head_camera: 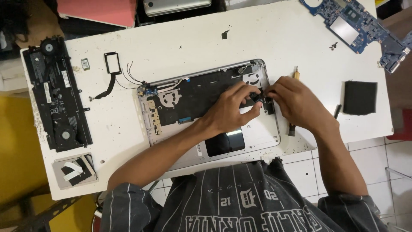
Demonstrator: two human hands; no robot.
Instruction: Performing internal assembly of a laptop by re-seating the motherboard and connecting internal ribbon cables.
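White surface [274, 34], speckled with dark debris, carrying dismantled laptop parts. At far left: long black battery-and-fan assembly [56, 92], lying lengthwise, one round fan at each end. Below it, near front left corner: grey square part [75, 171] with black centre and white strips. Right of battery: small green chip [86, 64], then black rectangular frame with flat cable tail [110, 73], then thin loose black wires [128, 76] running to chassis corner.

Centre: open silver laptop chassis [262, 131], underside up, black keyboard backing [197, 96] exposed, dark touchpad rectangle [225, 144] near front edge, hinge bar along rear edge.

Left hand [234, 107] over right portion of chassis, fingers [253, 92] curled and pinched closed on small black component [258, 97]. Right hand [298, 101] just beside it, fingers [274, 91] likewise drawn together at same component, by right edge of chassis; exact contact partly hidden by knuckles. Component thus located between both hands, above right inner edge of chassis.

Behind right hand: yellow-handled tool [295, 74], mostly hidden. Right of wrist: small dark stylus-like tool [337, 111], then black square pad [360, 97], well apart from chassis. Rear right corner: blue circuit board [365, 28], partly overhanging surface edge. Small screws [333, 45] near it.

Rear edge: red flat item [98, 10] and grey device [176, 5], both cropped.
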